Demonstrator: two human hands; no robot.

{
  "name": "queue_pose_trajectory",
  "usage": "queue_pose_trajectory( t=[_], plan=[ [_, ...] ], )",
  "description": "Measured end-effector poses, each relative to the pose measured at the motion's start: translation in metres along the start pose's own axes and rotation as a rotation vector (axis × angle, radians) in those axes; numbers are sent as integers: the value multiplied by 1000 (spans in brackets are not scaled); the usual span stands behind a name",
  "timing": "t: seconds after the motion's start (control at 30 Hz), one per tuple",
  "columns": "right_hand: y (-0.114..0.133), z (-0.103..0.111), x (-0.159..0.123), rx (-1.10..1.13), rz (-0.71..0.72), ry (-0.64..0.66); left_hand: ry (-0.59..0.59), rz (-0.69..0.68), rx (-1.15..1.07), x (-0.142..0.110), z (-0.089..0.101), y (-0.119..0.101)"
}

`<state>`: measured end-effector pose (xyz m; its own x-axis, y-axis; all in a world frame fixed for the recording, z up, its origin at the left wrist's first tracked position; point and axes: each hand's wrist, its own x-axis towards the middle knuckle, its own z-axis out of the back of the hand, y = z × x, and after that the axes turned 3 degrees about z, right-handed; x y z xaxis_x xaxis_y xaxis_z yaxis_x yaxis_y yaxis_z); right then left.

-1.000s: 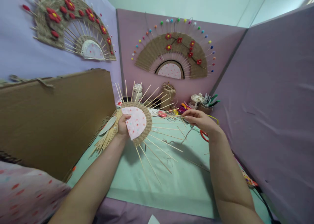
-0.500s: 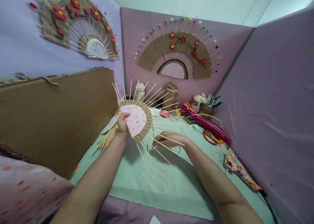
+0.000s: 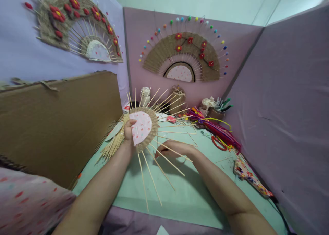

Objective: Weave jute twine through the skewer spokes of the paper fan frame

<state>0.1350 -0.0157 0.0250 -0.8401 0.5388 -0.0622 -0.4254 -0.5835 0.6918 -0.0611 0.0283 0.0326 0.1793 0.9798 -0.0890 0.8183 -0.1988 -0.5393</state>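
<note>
My left hand (image 3: 129, 130) grips a half-round fan frame by its straight edge, thumb on the pink dotted cloth centre (image 3: 142, 128). Around that cloth runs a band of woven twine (image 3: 153, 133), from which thin wooden sticks (image 3: 164, 143) spread outward. The fan is tilted, its sticks pointing up, right and down towards me. My right hand (image 3: 172, 148) is behind the lower right sticks, its fingers pinched together at a thin dark strand that looks like twine. Sticks partly cover this hand. A loose end of similar strand shows just below it.
Loose sticks (image 3: 113, 146) lie left, beside a cardboard sheet (image 3: 59, 121). Purple and red pipe cleaners (image 3: 216, 130) and a flower-patterned glue gun (image 3: 252, 180) with a cord lie right. Jars and a twine roll (image 3: 177, 99) stand behind. Finished fans (image 3: 159, 56) hang on the walls.
The fan has turned a little clockwise, its lower sticks swinging down and left. My right hand has shifted slightly left, still pinched. The whole view has moved a little.
</note>
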Motion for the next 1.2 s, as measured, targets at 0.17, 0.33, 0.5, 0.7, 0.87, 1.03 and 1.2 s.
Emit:
queue_pose_trajectory(
  t=[0.17, 0.33, 0.5, 0.7, 0.87, 1.03, 1.2],
  plan=[
    [-5, -1, 0, -22, -41, -13, -2, 34, 4, -3, -2, 1],
    [-3, 10, -8, -75, -134, -15, -8, -14, 9, -7, -8, 4],
    [-4, 29, -25, -118, -199, -40, -50, -126, 10, -3, -7, 4],
    [-5, 43, -41, -102, -110, -121, -71, -246, -10, 4, -4, 0],
    [-8, 51, -51, -23, -166, -144, -58, -265, 8, 7, -4, -1],
    [-18, 58, -62, 27, -212, -231, -76, -278, 14, 9, -3, -2],
    [-23, 63, -67, 30, -282, -285, -83, -289, 30, 9, -3, -2]
  ],
)
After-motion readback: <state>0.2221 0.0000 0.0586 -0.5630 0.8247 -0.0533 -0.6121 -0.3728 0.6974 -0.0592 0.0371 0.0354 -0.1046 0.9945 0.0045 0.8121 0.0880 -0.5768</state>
